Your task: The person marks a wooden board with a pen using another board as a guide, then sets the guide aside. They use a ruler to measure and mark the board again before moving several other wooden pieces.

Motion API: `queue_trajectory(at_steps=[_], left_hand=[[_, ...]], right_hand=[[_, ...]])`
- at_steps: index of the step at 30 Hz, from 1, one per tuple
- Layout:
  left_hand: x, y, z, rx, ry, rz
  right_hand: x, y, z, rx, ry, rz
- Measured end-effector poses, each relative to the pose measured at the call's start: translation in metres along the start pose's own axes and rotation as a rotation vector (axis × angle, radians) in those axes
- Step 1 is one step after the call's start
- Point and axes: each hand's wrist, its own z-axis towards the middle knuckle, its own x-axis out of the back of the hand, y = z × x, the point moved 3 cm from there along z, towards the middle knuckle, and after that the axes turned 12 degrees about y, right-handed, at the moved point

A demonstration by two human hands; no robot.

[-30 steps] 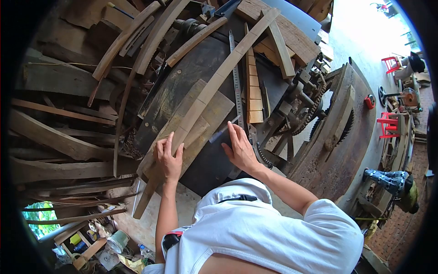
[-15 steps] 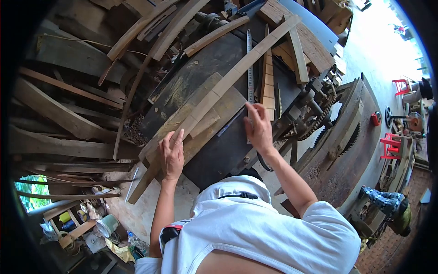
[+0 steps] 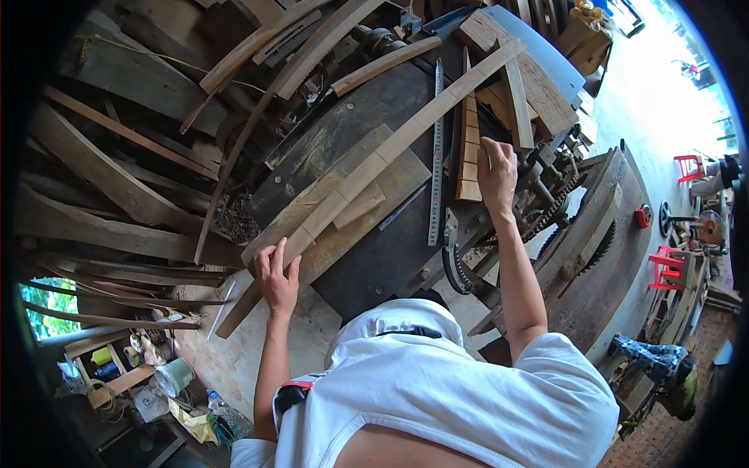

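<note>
A long pale wooden strip (image 3: pixel 382 158), crossed by several pencil lines, lies slantwise over boards on a dark machine table (image 3: pixel 359 269). At its near end, my left hand (image 3: pixel 278 282) holds it, fingers over the wood and thumb on the right side. My right hand (image 3: pixel 498 178) has its fingertips drawn together beside a shorter, tapered wooden piece (image 3: pixel 468 148) with cross lines; what they pinch is too small to make out. Between the two pieces lies a steel ruler (image 3: pixel 436 168). A blue pen (image 3: pixel 402 208) rests left of the ruler, and a tool with a curved black handle (image 3: pixel 452 265) is near the table's edge.
Curved wooden offcuts (image 3: pixel 117 168) are piled along the left. Thick timber blocks (image 3: pixel 538 82) lie at the far end. On the right stands another machine with a toothed blade (image 3: pixel 597 242) and a red tape measure (image 3: pixel 643 216). Beyond it is a person (image 3: pixel 663 366).
My right hand has moved away from the ruler, up and right to the tapered piece, uncovering the black-handled tool. My left hand has shifted slightly down the strip's near end.
</note>
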Motion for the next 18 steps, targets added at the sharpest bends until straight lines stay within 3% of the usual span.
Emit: queue_trajectory(at_steps=[5, 8, 18], left_hand=[[-0.011, 0.012, 0.008, 0.015, 0.016, -0.029], [-0.013, 0.019, 0.014, 0.016, 0.011, -0.035], [0.014, -0.015, 0.000, 0.046, -0.015, -0.017]], right_hand=[[0.004, -0.038, -0.032, 0.115, -0.155, 0.087], [0.002, -0.035, -0.053, 0.022, -0.162, 0.079], [0.010, -0.004, -0.031, -0.024, -0.014, -0.031]])
